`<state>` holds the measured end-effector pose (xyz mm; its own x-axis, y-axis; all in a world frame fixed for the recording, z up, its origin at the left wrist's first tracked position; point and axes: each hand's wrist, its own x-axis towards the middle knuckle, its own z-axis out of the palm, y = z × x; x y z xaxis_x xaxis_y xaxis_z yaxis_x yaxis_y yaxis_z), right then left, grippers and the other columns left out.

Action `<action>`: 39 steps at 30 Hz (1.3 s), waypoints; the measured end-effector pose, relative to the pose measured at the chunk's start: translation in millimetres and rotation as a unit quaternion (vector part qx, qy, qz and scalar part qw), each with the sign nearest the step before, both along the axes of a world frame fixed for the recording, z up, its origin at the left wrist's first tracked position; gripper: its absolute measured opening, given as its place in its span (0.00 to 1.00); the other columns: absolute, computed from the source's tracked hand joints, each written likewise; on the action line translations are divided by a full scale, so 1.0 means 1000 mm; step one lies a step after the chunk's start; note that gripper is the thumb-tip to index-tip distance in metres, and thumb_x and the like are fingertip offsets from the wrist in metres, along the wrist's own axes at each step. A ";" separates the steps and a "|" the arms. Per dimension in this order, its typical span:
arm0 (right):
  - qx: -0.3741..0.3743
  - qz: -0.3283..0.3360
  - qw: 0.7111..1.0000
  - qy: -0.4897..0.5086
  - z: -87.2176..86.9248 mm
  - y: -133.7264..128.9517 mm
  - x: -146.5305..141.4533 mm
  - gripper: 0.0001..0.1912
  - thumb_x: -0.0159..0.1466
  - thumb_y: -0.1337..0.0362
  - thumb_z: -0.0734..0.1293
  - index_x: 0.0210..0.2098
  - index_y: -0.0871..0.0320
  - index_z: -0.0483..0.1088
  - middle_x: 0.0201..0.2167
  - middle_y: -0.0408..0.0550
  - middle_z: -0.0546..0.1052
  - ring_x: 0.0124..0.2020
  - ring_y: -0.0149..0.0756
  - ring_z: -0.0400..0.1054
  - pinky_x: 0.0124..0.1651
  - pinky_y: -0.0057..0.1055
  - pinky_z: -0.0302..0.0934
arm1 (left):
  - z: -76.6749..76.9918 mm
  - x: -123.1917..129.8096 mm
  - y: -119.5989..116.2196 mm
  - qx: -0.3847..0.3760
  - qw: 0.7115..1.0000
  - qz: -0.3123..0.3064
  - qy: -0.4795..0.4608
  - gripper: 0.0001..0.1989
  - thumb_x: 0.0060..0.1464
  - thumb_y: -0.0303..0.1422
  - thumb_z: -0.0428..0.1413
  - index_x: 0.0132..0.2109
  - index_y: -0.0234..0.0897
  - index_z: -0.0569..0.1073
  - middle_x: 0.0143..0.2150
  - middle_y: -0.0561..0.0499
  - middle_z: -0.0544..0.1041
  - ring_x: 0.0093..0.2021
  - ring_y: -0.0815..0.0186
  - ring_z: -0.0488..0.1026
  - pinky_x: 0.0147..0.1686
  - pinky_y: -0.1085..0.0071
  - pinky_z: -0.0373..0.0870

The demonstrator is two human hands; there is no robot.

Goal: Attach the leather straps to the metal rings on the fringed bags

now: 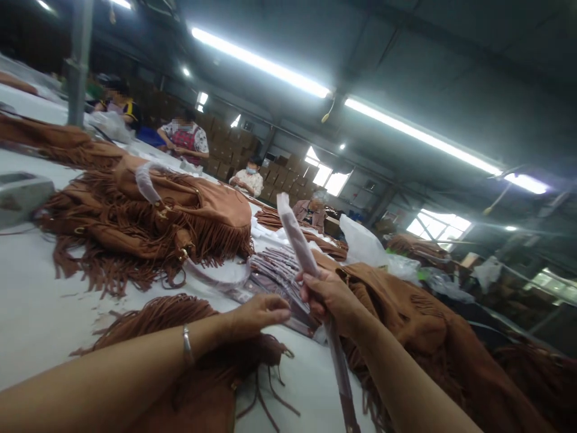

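Nearby, fringed bags (220, 204) crowd the half-open left hand (258, 314); right hand (331, 299) grips a strap (296, 233).

Lit tube light (261, 62) overhead, near 12 o'clock; second tube (424, 137) at 2, both slanting down rightward. Pull cord (326, 117), yellowish end, at 1. Grey post (80, 72) at 10. Same direction: co-worker in black-and-yellow top (130, 112), another in red checked apron (184, 141). Stacked cartons (224, 144) behind, between 10 and 11. Bright window (438, 226) at 3. Grey blocky object (22, 197), blurred, at 9.
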<state>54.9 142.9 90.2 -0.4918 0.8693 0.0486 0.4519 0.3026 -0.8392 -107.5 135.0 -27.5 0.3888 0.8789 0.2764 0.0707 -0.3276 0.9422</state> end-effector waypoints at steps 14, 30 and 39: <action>-0.161 -0.108 0.973 0.129 -0.053 -0.123 0.044 0.29 0.48 0.43 0.68 0.35 0.62 0.61 0.23 0.44 0.73 0.16 0.27 0.66 0.18 0.22 0.59 | 0.098 0.069 -0.046 -0.190 0.874 -0.072 -0.441 0.18 0.55 0.47 0.50 0.29 0.36 0.61 0.19 0.56 0.67 0.20 0.69 0.68 0.27 0.68 0.69; -0.057 -0.102 0.988 0.106 -0.062 -0.180 0.105 0.31 0.54 0.36 0.59 0.33 0.61 0.63 0.09 0.37 0.63 0.06 0.21 0.45 0.08 0.19 0.35 | 0.072 0.161 -0.129 -0.280 0.908 -0.129 -0.285 0.24 0.47 0.54 0.51 0.32 0.36 0.61 0.26 0.49 0.73 0.14 0.72 0.62 0.12 0.78 0.50; -0.026 -0.066 0.997 -0.036 -0.032 -0.197 0.156 0.26 0.56 0.42 0.62 0.20 0.61 0.69 0.18 0.43 0.63 0.19 0.28 0.56 0.22 0.25 0.52 | 0.059 0.176 -0.149 -0.240 0.903 -0.194 -0.298 0.27 0.42 0.57 0.54 0.26 0.33 0.63 0.24 0.47 0.72 0.20 0.67 0.67 0.21 0.70 0.62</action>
